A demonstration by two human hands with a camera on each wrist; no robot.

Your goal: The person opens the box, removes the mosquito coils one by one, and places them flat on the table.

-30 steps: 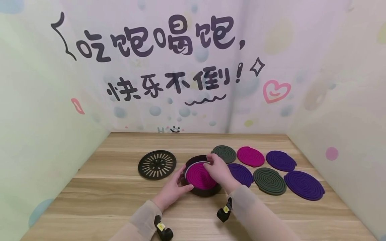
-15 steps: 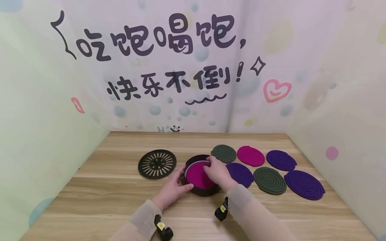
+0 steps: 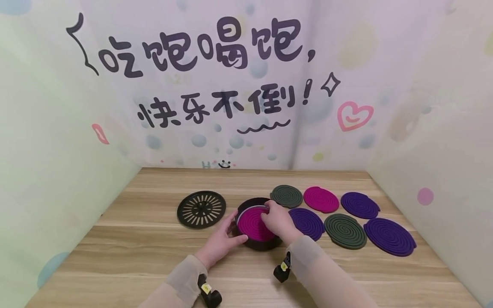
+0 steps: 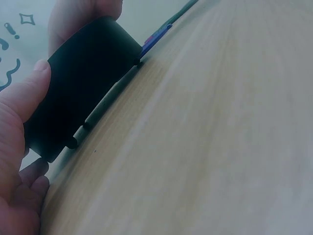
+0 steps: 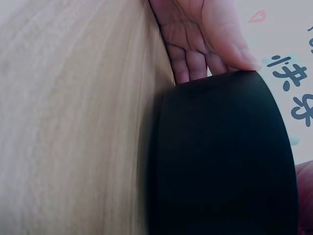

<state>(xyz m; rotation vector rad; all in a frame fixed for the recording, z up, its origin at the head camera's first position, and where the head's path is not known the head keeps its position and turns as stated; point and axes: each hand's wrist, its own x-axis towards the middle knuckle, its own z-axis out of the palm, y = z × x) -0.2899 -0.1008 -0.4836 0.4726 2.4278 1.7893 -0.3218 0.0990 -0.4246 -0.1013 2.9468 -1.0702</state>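
My left hand (image 3: 220, 243) holds the left side of a round black mosquito coil holder (image 3: 262, 245), its thumb at the near rim and its fingers along the wall. Inside the holder lies a magenta mosquito coil (image 3: 254, 224), with a pale ring showing along its far edge. Over the right rim reaches my right hand (image 3: 280, 219), fingers bent down onto the coil's right edge, fingertips partly hidden. The left wrist view shows the holder's dark wall (image 4: 88, 73) and small feet close over the table.
A slotted black lid (image 3: 202, 209) lies to the left on the wooden table (image 3: 127, 256). On the right are several more coils: green (image 3: 345, 231), magenta (image 3: 321, 199) and purple (image 3: 390, 236). A purple coil (image 3: 308, 224) lies beside my right hand. Printed cloth walls (image 3: 246, 149) enclose the table.
My right hand has shifted slightly, its fingers bending further down into the holder, and its wrist has moved a little left. The left hand, holder and other coils stay put.
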